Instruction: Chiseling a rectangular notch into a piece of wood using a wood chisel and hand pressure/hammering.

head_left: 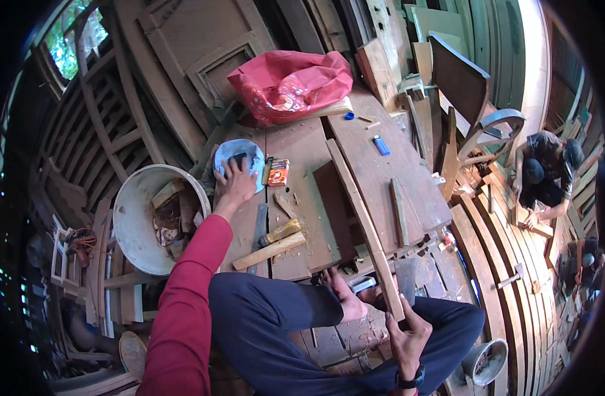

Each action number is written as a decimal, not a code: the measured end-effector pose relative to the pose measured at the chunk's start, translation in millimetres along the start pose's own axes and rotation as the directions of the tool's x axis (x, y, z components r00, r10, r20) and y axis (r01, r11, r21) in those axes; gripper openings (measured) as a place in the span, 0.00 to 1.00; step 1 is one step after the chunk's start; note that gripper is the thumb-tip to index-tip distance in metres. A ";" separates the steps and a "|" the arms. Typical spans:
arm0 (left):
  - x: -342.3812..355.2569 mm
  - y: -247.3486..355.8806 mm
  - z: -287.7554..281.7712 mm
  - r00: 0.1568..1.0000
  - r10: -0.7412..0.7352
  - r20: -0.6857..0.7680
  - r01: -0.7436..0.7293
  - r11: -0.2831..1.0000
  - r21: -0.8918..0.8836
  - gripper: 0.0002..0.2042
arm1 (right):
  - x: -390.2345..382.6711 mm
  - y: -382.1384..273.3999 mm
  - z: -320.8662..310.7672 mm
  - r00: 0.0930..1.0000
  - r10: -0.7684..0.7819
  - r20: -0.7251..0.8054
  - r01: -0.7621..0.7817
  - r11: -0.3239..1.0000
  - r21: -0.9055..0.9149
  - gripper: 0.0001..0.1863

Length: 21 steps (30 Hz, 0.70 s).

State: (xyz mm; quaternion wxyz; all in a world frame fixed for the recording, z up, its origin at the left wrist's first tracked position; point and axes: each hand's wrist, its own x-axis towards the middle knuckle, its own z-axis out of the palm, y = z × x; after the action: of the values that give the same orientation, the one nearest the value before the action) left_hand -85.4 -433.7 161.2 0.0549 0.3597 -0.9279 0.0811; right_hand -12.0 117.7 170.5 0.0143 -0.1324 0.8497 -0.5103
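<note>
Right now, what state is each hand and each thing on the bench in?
left hand: reaching out, resting on the light blue cloth
light blue cloth: crumpled on the bench
right hand: gripping the long wooden slat
long wooden slat: lying slanted across the bench
mallet: lying flat, untouched
red bag: slumped at the far edge
white tub: open, holding scraps

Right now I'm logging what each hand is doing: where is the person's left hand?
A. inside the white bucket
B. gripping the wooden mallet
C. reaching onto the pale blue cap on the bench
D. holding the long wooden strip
C: the left hand rests on the pale blue cap, while the wooden mallet lies untouched.
</note>
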 end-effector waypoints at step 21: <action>-187.4 141.8 -180.4 0.395 0.906 0.153 -0.587 0.377 -0.717 0.22 | -7.8 -11.4 12.9 0.996 0.086 0.011 -0.087 0.994 0.062 0.24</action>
State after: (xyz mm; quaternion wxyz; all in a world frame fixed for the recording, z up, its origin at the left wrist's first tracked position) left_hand -35.7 -172.8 292.3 -0.1456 -0.1543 -0.9366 -0.2788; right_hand -0.1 103.4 173.4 0.0440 -0.0969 0.8382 -0.5348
